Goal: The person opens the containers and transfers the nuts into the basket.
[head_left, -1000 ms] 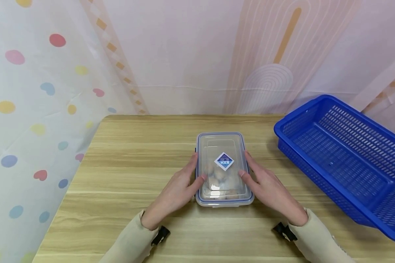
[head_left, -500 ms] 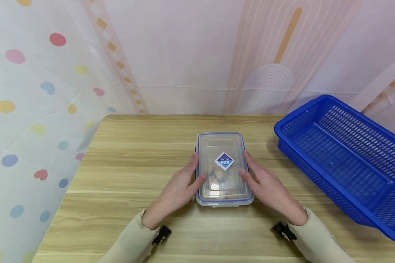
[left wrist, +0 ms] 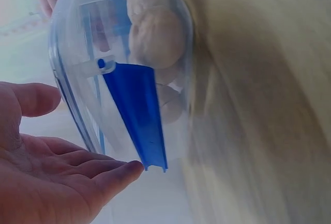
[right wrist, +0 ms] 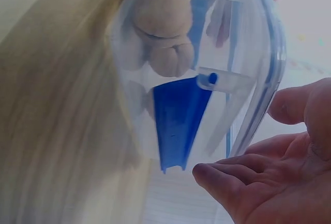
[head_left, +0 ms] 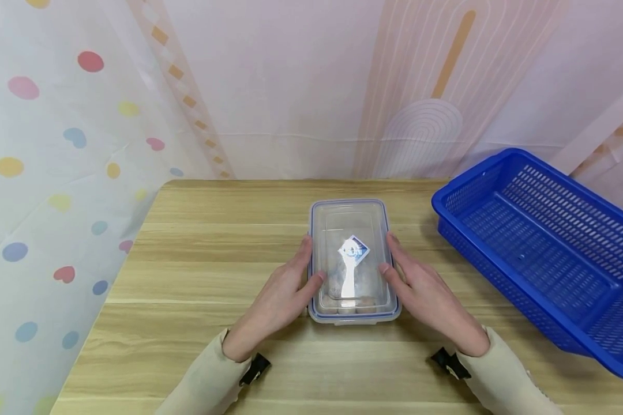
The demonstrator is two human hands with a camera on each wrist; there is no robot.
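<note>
Over the surface (head_left: 213, 242), midway between the left hand (head_left: 276, 301) and the right hand (head_left: 430, 298), both unclenched with extended fingers at its sides, the lidded container (head_left: 362, 279) had its long axis running front to back, neither hand nearer.

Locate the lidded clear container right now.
In the head view, the lidded clear container is just right of and below image centre, between the left hand and the right hand, with the blue basket farther right.
</note>
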